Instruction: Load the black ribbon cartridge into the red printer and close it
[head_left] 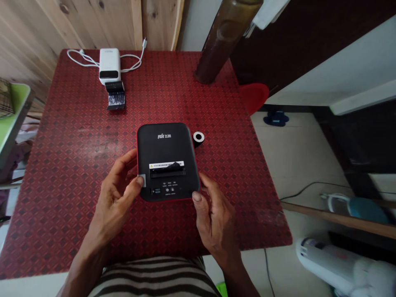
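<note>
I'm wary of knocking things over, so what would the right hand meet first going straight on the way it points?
The black device, already at its fingertips: the right hand points forward and leftward, thumb at the device's near right corner. The device's height above the red table is unclear.

Here's a flat black rounded-rectangle device with red sides, logo face up, gripped between left fingers and right fingers; black material pokes from its slot, overlapping a white label.
</note>
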The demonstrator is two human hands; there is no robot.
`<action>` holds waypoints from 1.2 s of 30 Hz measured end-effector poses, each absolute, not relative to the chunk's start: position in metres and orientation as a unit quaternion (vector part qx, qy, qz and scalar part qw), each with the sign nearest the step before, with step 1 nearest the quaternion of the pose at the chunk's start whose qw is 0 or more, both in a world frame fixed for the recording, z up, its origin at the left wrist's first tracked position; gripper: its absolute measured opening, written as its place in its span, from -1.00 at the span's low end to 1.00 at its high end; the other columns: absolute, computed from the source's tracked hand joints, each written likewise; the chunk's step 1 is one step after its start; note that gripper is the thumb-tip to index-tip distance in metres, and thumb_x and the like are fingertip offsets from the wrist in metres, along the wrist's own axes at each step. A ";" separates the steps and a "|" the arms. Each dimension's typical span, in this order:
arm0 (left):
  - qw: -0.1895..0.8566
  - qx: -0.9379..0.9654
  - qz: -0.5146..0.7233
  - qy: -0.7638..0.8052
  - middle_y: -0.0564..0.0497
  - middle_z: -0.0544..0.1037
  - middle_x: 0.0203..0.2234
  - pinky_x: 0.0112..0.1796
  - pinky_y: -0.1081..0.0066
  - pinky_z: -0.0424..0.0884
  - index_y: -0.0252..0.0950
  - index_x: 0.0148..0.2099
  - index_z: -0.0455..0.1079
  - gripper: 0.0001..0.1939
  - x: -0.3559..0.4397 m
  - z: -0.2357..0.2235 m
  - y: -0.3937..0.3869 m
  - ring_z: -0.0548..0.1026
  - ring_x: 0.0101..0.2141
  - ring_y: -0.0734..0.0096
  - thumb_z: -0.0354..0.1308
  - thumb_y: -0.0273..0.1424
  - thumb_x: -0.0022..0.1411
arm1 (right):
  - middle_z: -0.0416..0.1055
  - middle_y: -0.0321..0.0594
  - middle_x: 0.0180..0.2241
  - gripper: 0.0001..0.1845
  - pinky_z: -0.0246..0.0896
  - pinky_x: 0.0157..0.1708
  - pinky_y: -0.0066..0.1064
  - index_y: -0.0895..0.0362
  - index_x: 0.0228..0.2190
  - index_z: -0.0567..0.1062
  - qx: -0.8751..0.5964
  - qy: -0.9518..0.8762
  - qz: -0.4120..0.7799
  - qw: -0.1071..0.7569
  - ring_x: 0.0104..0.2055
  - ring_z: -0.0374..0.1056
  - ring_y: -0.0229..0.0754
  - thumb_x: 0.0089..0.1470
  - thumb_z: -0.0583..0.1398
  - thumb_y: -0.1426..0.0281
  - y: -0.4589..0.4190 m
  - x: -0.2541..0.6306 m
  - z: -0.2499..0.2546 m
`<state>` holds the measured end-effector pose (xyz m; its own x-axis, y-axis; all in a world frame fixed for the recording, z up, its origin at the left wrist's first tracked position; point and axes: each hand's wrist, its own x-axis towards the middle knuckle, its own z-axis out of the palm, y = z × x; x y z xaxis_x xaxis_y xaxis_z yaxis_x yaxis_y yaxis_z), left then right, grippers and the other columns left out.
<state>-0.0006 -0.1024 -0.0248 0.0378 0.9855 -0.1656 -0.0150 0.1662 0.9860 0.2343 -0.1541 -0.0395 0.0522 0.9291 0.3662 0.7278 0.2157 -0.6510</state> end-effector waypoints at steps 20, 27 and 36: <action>0.565 0.429 0.468 0.527 -0.03 0.54 0.46 0.37 0.00 0.53 0.04 0.46 0.51 -0.48 0.007 -0.024 -0.105 0.51 0.43 -0.03 0.36 -0.21 0.53 | 0.77 -0.07 0.01 -0.63 0.73 -0.05 -0.17 0.02 0.26 0.57 -0.612 -0.663 0.167 0.397 -0.04 0.75 -0.01 0.59 0.16 0.21 -0.150 0.241 -0.034; 0.567 0.434 0.478 0.512 -0.06 0.61 0.39 0.43 -0.09 0.42 -0.01 0.43 0.56 -0.51 -0.001 -0.035 -0.103 0.55 0.39 -0.09 0.32 -0.12 0.55 | 0.74 -0.08 0.10 -0.67 0.65 0.17 -0.09 0.04 0.21 0.62 -0.562 -0.716 0.072 0.407 0.12 0.70 -0.02 0.53 0.22 0.46 -0.108 0.247 0.003; 0.553 0.399 0.502 0.531 -0.09 0.70 0.22 0.28 0.04 0.53 -0.08 0.33 0.62 -0.57 -0.006 -0.050 -0.104 0.65 0.21 -0.01 0.28 -0.08 0.55 | 0.74 -0.12 0.01 -0.84 0.59 0.02 -0.17 0.02 0.00 0.58 -0.579 -0.677 0.181 0.417 -0.01 0.67 -0.05 0.56 0.22 0.25 -0.061 0.220 0.006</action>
<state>-0.0056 -0.1040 -0.0497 -0.0682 0.9802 -0.1861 -0.1320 0.1761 0.9755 0.2198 -0.0605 0.0062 0.0187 0.9347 0.3550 0.6334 0.2636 -0.7275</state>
